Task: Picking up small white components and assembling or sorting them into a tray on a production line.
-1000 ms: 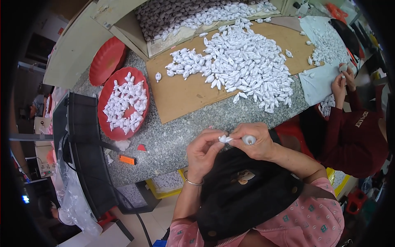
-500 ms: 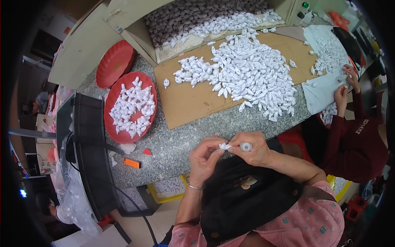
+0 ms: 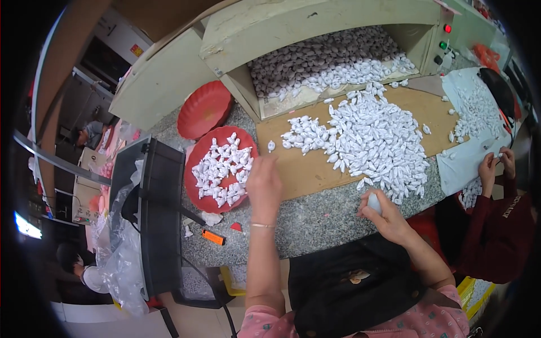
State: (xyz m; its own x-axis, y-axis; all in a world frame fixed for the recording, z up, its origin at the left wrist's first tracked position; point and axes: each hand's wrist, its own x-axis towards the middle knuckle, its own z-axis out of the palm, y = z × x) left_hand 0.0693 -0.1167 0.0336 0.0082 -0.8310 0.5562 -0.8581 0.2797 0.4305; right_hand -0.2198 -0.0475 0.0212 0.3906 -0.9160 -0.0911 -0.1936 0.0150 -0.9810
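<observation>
Head view. We see our left hand [image 3: 264,183] stretched forward over the speckled stone table [image 3: 315,222], just beside the near-right rim of the red tray [image 3: 194,186]. Its back faces the camera, fingers curled downward; whether anything sits inside the grip we cannot tell. A thin bracelet [image 3: 262,226] circles the wrist behind it.

The tray to the left of that hand carries a loose heap of small white wrapped pieces [image 3: 221,169]. Beyond it, farther from us, an empty red tray [image 3: 204,108] leans by the cream machine housing [image 3: 293,34].

Our right hand [image 3: 386,217] sits nearer our body, at the table's front edge, fingers closed around a white rounded piece [image 3: 374,201] whose top shows above the thumb.

Just ahead of the right hand spreads the big pile of white wrapped pieces [image 3: 372,146] on a brown cardboard sheet [image 3: 304,169]; its nearest pieces lie just beside the fingers.

Left of the left forearm, on the table, lie an orange lighter-shaped thing [image 3: 213,237] and a small red scrap [image 3: 236,227].

Far right of our right hand, another person in a dark red sleeve [image 3: 496,225] works with both hands [image 3: 495,164] at a pale sheet [image 3: 468,163].

A black apron [image 3: 349,293] covers our lap.
</observation>
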